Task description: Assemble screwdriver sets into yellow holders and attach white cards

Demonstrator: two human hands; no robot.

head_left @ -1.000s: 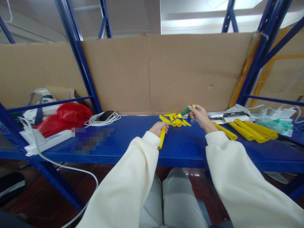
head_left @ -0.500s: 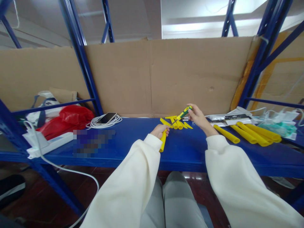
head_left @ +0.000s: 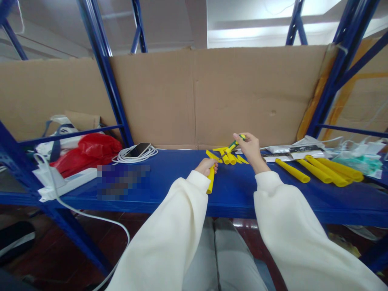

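Observation:
My left hand [head_left: 207,166] is closed around a yellow tapered tube [head_left: 210,182], whose lower end sticks out below my fingers. In my right hand [head_left: 249,148] is a screwdriver [head_left: 233,146] with a green and yellow handle, held at the handle's end. Its shaft slants down and left to the part in my left hand; the tip itself is hidden by my fingers or too small to make out. Just behind the hands lie several small yellow pieces [head_left: 231,160] on the blue shelf [head_left: 169,182].
Several long yellow tubes [head_left: 293,171] lie at the right, near white packets [head_left: 306,150]. To the left are a phone [head_left: 138,150] on a coiled white cable [head_left: 121,157], a white power strip [head_left: 75,180] and a red bag [head_left: 100,146]. Cardboard [head_left: 157,101] stands behind.
My right hand has shifted slightly, with the fingers now wrapped further over the screwdriver handle. The left hand still holds the yellow tube in nearly the same place. The view has moved a little.

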